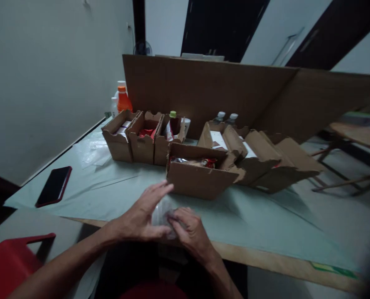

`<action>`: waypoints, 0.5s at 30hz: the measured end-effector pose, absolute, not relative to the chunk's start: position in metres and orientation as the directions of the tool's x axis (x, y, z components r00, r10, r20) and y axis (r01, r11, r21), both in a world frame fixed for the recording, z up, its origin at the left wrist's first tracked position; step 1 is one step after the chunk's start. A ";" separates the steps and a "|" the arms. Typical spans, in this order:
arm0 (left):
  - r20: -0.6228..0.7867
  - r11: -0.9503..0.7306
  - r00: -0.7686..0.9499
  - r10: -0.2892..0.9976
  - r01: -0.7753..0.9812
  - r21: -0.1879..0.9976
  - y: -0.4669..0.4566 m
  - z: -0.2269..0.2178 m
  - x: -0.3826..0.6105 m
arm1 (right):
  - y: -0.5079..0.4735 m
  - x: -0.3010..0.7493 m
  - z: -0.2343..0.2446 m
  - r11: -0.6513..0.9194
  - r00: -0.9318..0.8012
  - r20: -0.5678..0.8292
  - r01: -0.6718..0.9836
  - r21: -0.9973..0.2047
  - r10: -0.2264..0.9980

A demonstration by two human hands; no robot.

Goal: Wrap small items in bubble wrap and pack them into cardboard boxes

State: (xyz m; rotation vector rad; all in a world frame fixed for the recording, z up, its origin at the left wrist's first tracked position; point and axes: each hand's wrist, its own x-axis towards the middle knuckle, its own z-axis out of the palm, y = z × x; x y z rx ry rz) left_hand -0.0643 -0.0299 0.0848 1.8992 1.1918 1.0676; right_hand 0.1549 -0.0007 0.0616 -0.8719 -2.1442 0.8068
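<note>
Both my hands meet at the near edge of the table over a small clear plastic bag [160, 211]. My left hand [141, 216] lies on the bag's left side with fingers stretched forward and the thumb under it. My right hand [189, 230] has its fingers curled and pinches the bag's right edge. What the bag holds is too blurred to name. Just beyond my fingertips stands an open brown cardboard box [200, 176] with shiny and red packets inside.
A row of small open cardboard boxes [141, 139] stands at the back left, more boxes [265, 160] lie at the right. A tall cardboard sheet [234, 91] walls the back. An orange-capped bottle [122, 99], a dark phone [54, 185] and a red chair [10, 259] are at the left.
</note>
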 end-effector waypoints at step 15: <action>-0.319 0.139 0.404 0.857 0.415 0.899 -0.023 0.057 -0.105 | -0.012 0.244 0.069 0.236 0.203 0.336 0.399 -0.886 0.920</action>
